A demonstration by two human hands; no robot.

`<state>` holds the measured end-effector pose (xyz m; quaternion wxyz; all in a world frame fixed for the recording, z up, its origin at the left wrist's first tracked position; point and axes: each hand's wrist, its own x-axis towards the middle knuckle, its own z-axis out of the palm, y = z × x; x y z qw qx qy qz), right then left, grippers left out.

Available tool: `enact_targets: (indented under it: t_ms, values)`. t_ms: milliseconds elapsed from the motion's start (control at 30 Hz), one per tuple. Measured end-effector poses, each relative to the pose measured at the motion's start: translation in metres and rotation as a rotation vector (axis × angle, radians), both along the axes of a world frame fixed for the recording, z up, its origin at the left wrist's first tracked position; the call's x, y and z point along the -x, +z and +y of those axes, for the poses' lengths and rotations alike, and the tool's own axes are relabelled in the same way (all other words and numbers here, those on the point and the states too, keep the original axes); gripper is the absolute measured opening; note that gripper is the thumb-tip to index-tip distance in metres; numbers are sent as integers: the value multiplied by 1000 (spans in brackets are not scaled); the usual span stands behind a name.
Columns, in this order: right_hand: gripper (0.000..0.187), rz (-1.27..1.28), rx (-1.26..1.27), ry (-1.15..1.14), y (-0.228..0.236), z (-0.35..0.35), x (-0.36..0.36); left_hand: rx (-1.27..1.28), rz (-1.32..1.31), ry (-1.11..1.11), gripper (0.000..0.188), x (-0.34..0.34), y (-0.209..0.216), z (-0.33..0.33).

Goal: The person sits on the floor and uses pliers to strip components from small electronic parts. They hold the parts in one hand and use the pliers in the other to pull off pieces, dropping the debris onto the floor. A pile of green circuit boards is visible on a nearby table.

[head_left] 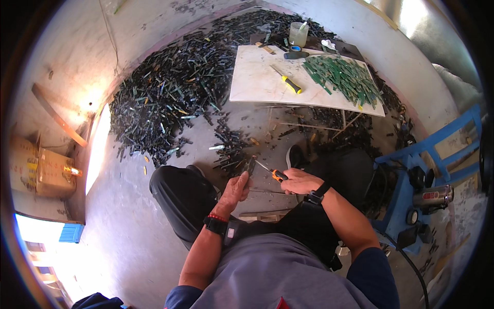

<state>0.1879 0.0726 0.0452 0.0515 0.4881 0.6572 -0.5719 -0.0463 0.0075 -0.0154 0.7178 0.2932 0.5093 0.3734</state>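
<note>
My left hand is closed around a narrow dark strip, which sticks up past the fingertips between my knees. My right hand is wrapped round the handle of an orange and black screwdriver. Its metal shaft points left toward the upper end of the strip; whether the tip touches it I cannot tell. Just beyond my hands a small heap of dark strips lies on the floor.
A low white board table stands ahead, bearing a yellow and black screwdriver, blue tape roll and a pile of green strips. A large dark heap covers the floor at left. A blue chair holds a metal flask.
</note>
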Motion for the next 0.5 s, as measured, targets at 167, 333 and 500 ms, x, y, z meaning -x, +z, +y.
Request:
enact_targets:
  t_ms: [167,333,500]
  values:
    - [24,78,66,-16,-7,1,-1,-23,26,-28,46,-1,1,-1]
    - [20,83,206,-92,-1,1,0,-28,32,-44,46,-1,-1,-2]
    - [23,134,315,-172,6,-1,-2,-40,57,-75,46,-1,-1,-1]
